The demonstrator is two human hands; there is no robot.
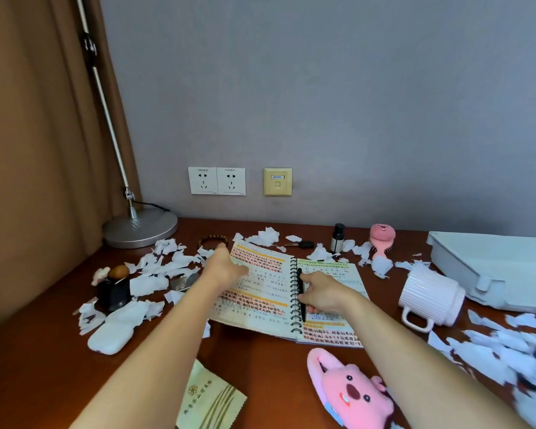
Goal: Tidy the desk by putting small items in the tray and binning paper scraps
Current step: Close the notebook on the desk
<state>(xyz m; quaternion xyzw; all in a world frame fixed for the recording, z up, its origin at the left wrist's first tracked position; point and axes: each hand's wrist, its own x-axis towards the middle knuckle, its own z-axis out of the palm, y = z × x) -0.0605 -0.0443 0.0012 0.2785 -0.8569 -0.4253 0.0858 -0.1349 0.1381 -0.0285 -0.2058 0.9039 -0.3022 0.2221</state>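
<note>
Item 1: the black pen [300,277] lies on the open notebook [260,292], just beside its spiral binding. Its long axis runs near-to-far along that binding, with the far end leaning slightly left. Which end is the writing tip cannot be told.

Item 2: the right hand [322,292] reaches in from the lower right with the forearm low over the desk [260,366]. Its fingers are curled around the pen's middle and its knuckles are turned toward the binding.

Item 3: the left hand [226,264] is stretched forward over the notebook's far left corner, fingers extended and thumb out to the right (motion blur obscures detail). Its fingertips are near the bead bracelet [214,241]; contact cannot be confirmed.

Item 4: the tray [492,267] sits at the desk's right side, well apart from the pen, beyond a mug [430,295] lying on its side. Paper scraps [174,264] litter both sides of the desk.
</note>
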